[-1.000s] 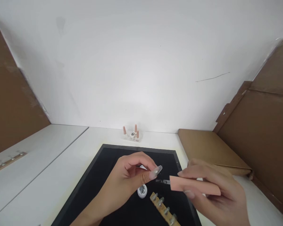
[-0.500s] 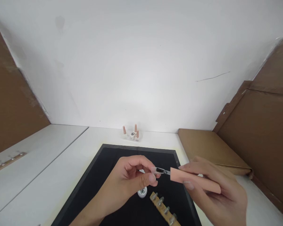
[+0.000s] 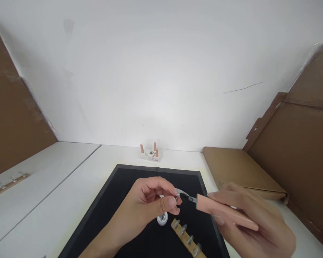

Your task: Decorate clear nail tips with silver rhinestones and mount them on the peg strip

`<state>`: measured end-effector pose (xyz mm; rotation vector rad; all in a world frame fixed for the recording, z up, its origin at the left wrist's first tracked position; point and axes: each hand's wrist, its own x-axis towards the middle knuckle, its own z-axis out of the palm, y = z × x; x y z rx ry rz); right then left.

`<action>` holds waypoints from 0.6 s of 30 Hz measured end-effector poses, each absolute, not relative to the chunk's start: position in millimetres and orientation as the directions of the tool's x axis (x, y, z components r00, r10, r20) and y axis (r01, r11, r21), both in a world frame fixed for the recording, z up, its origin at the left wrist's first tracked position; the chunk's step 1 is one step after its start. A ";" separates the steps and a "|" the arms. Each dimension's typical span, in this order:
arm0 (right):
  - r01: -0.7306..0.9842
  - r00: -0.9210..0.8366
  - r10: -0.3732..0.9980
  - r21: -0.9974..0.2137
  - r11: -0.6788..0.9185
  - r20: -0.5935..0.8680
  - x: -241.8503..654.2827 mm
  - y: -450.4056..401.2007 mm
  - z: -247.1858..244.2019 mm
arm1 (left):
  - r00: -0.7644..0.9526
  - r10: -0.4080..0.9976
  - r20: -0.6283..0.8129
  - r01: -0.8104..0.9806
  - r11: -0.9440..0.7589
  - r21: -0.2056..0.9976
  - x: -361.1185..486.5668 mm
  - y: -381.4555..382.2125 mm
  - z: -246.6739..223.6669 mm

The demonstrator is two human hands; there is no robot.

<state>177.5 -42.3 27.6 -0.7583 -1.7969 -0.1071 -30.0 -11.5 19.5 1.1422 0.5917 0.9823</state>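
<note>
My left hand (image 3: 150,200) is closed in a pinch. Thumb and forefinger grip a small clear curved piece that looks like a false nail tip (image 3: 181,191). My right hand (image 3: 253,218) is wrapped round the long pink cap of a nail polish brush (image 3: 223,211), which points left. Its dark bristles meet the clear piece or lie right against it; I cannot tell which. Partly hidden below my left hand is a small white round pot (image 3: 162,218) with something metallic in it. A wooden strip with several clear, metal-looking pegs (image 3: 187,238) lies between the hands, on the black mat.
The black mat (image 3: 140,172) lies on a white table. Behind it stands a clear holder (image 3: 148,158) with pink-capped bottles. Another pegged strip (image 3: 9,185) is at the far left. A flat cardboard box (image 3: 239,168) lies at the right, by brown cardboard side walls.
My right hand has moved a little right and down with the brush, its cap tilting slightly more. The left hand has stayed nearly still, and more of the clear piece's curve shows.
</note>
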 end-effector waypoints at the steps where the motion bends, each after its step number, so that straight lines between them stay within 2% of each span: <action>1: 0.545 -0.175 0.433 -0.279 0.790 0.884 176.8 -42.1 28.7 | 0.473 0.877 0.082 -0.341 0.096 0.935 -29.7 -11.6 20.0; 5: 0.589 -0.213 0.444 -0.248 0.769 0.870 177.7 -41.9 33.9 | 0.458 0.886 0.077 -0.372 0.112 0.922 -29.6 -12.2 21.4; 10: 0.593 -0.244 0.492 -0.273 0.758 0.836 180.8 -43.6 35.4 | 0.424 0.904 0.054 -0.370 0.118 0.921 -31.0 -10.6 21.7; 13: 0.579 -0.175 0.474 -0.299 0.759 0.863 176.6 -43.6 34.1 | 0.427 0.903 0.057 -0.372 0.117 0.921 -31.0 -10.5 20.5; 18: 0.597 -0.160 0.417 -0.249 0.763 0.895 170.3 -41.3 33.6 | 0.462 0.883 0.085 -0.375 0.108 0.921 -29.1 -12.3 17.9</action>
